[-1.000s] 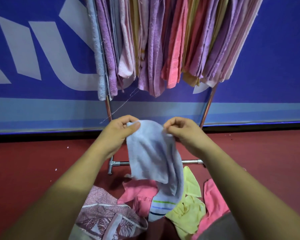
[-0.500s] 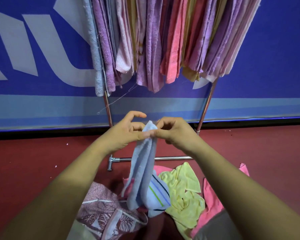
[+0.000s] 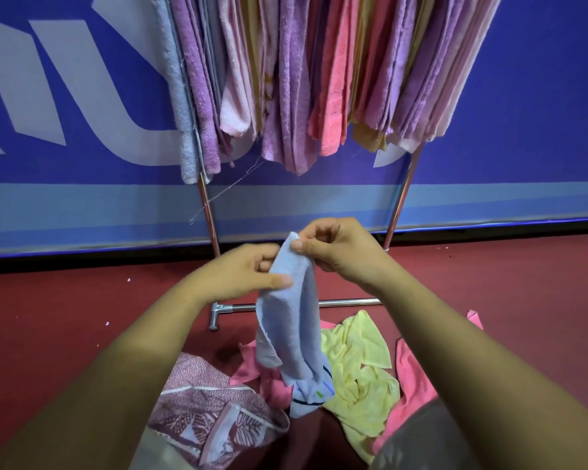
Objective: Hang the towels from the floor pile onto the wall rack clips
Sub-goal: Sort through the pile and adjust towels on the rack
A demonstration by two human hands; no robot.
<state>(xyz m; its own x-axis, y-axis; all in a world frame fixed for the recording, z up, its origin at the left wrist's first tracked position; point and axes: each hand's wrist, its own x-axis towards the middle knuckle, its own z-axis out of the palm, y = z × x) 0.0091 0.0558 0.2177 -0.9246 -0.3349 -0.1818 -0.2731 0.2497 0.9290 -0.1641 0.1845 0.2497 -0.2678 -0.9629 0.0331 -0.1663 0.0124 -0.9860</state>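
Note:
A light blue towel [image 3: 291, 327] with a striped end hangs folded lengthwise between my hands, above the floor pile. My right hand [image 3: 336, 252] pinches its top corner between thumb and fingers. My left hand [image 3: 248, 276] grips the towel's left edge a little lower, thumb lying across the cloth. Under them lies the pile: a yellow towel [image 3: 364, 378], pink towels [image 3: 411, 385] and a patterned maroon towel [image 3: 211, 415]. The rack [image 3: 206, 205] stands ahead, with several purple, pink and yellow towels [image 3: 296, 79] hanging from it; its clips are out of view.
A blue wall banner [image 3: 82, 96] runs behind the rack. The rack's chrome legs and its low crossbar [image 3: 350, 302] stand on the dark red floor [image 3: 48, 317], just beyond the pile. A loose thread [image 3: 228, 191] dangles from the hung towels.
The towel went from spread open to folded into a narrow strip. My right hand has risen with the top corner, and my left hand slid lower along the edge.

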